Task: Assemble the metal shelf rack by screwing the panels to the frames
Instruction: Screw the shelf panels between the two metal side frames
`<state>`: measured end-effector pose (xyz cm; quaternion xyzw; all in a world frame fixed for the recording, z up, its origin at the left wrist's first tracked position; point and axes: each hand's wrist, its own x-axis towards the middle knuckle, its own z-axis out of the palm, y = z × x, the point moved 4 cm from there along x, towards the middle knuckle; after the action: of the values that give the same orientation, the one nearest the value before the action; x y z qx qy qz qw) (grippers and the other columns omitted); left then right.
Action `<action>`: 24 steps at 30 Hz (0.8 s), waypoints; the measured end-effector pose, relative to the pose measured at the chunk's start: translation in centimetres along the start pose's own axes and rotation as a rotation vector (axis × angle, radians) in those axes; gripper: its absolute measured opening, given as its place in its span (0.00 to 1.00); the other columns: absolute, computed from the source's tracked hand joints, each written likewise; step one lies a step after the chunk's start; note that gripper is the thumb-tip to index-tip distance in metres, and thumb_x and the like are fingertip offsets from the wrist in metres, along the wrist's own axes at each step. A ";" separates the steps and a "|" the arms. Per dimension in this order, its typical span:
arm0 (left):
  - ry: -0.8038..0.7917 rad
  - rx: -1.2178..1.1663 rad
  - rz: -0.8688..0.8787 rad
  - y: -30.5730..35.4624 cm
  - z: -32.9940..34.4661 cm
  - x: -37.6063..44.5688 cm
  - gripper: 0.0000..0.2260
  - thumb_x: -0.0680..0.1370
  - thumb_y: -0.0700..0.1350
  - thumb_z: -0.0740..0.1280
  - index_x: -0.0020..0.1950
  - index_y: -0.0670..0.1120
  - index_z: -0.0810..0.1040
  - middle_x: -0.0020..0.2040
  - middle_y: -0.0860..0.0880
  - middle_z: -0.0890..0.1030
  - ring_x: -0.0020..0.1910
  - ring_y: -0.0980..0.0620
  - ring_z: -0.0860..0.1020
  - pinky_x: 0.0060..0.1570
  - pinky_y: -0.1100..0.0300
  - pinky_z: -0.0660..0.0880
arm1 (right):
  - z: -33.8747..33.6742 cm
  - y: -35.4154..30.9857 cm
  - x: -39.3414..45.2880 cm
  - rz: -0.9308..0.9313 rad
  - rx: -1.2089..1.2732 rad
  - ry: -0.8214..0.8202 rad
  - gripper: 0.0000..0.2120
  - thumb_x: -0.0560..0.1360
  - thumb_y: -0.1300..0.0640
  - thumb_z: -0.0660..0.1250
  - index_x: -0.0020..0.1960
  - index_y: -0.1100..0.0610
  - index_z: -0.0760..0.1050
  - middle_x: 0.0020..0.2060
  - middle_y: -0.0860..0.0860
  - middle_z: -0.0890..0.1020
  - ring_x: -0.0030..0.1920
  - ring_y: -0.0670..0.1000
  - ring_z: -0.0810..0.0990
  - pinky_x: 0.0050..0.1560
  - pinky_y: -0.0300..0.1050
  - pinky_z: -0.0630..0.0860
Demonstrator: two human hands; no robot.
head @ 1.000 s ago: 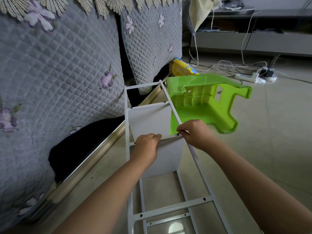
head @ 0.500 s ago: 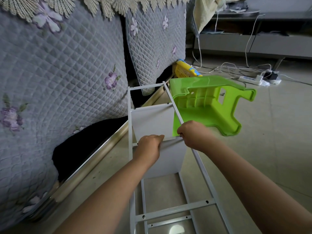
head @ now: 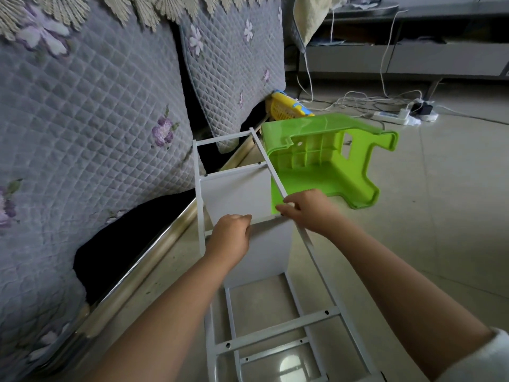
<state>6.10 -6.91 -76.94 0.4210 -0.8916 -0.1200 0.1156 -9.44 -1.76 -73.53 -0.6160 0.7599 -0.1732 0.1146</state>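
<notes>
Two bare hands are reaching forward over a white metal rack frame (head: pixel 311 244) that is lying on a pale tiled floor (head: pixel 440 216), just beside a sofa draped in a grey quilted cover (head: pixel 91 111) with purple flowers. One white panel (head: pixel 237 191) is standing between the frame's two long rails, and a second panel (head: pixel 264 252) is sitting just below it. The left hand (head: pixel 230 238) is curling its fingers over the top edge of this nearer panel, gripping it near the middle. The right hand (head: pixel 308 209) is pinching at the corner where that panel is meeting the right rail — whether a screw is between its fingertips cannot be told, since the fingers are hiding the spot. A crossbar (head: pixel 278 330) with small screw holes is spanning the frame nearer the camera. Beyond the right rail, a bright green plastic stool (head: pixel 327 164) is lying tipped on its side, touching or nearly touching the rail. Farther back, a yellow basket (head: pixel 283 108) is resting against the sofa, and white cables are trailing to a power strip (head: pixel 391 117) on the floor.
</notes>
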 end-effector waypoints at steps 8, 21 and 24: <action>-0.026 0.247 0.034 4.9 0.6 -0.4 0.31 0.78 0.34 0.53 0.76 0.42 0.40 0.77 0.46 0.43 0.76 0.47 0.43 0.73 0.54 0.44 | 3.6 6.8 -5.3 0.336 0.624 -0.017 0.12 0.80 0.56 0.56 0.49 0.62 0.76 0.37 0.53 0.79 0.35 0.50 0.76 0.36 0.40 0.71; -0.104 0.398 0.056 8.7 0.9 1.5 0.20 0.81 0.46 0.52 0.73 0.46 0.64 0.77 0.51 0.53 0.76 0.48 0.47 0.72 0.47 0.45 | 9.4 17.9 -11.9 0.764 0.580 -0.040 0.13 0.78 0.65 0.55 0.55 0.71 0.74 0.52 0.66 0.78 0.46 0.55 0.75 0.40 0.41 0.67; -0.170 0.476 -0.061 11.2 1.2 2.3 0.21 0.80 0.49 0.52 0.68 0.41 0.70 0.72 0.44 0.64 0.73 0.47 0.57 0.72 0.48 0.51 | 12.3 22.9 -17.2 0.978 0.367 -0.065 0.17 0.79 0.58 0.55 0.66 0.61 0.69 0.62 0.60 0.74 0.63 0.59 0.72 0.58 0.45 0.69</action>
<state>-3.77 -1.62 -74.37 0.4514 -0.8882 0.0552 -0.0658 -21.50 17.65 -94.74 -0.1639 0.9119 -0.2107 0.3118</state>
